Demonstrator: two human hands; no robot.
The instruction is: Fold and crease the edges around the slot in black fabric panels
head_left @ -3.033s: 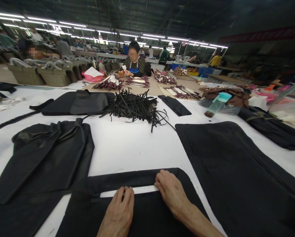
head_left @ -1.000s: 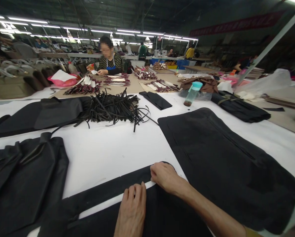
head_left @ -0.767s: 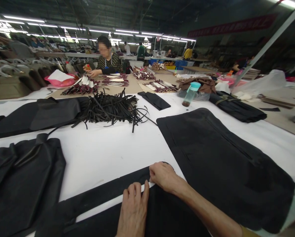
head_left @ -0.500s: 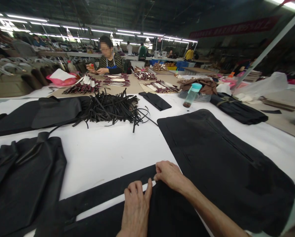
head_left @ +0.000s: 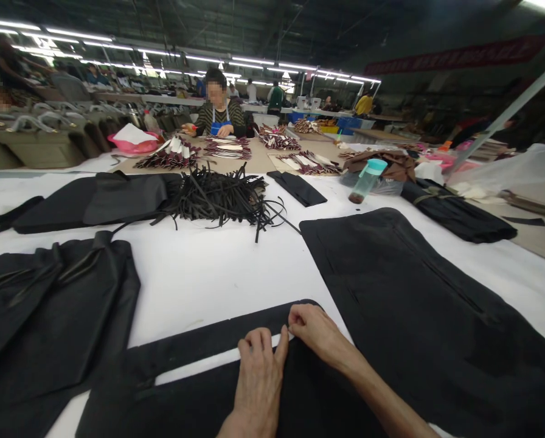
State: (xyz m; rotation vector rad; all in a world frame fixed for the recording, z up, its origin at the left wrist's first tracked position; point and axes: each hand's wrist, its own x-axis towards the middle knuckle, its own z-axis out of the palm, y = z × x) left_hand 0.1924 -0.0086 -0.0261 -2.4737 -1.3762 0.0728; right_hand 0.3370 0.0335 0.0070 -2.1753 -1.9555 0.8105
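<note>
A black panel of cloth or leather [head_left: 199,389] lies in front of me, crossed by a long narrow white band [head_left: 199,367]; whether this is a strip or a slit showing the white table, I cannot tell. My left hand [head_left: 260,374] rests over the band, fingers extended and pressed down on the panel, with thumb and forefinger apart. At the band's right end, my right hand [head_left: 313,328] pinches the black material with thumb and forefinger. Its fingertips are close to my left thumb and partly hide the band's end.
Another large black panel [head_left: 413,304] lies to the right, and a crumpled black piece [head_left: 58,310] at left. Behind are a heap of black strips [head_left: 222,194], a folded black piece [head_left: 298,188] and a teal-lidded bottle [head_left: 367,182]. A co-worker [head_left: 220,109] sits across the table.
The view has swung slightly left, so everything sits farther right. My hands hold nearly the same places on the panel, the right fingertips now closer over the band's end.
</note>
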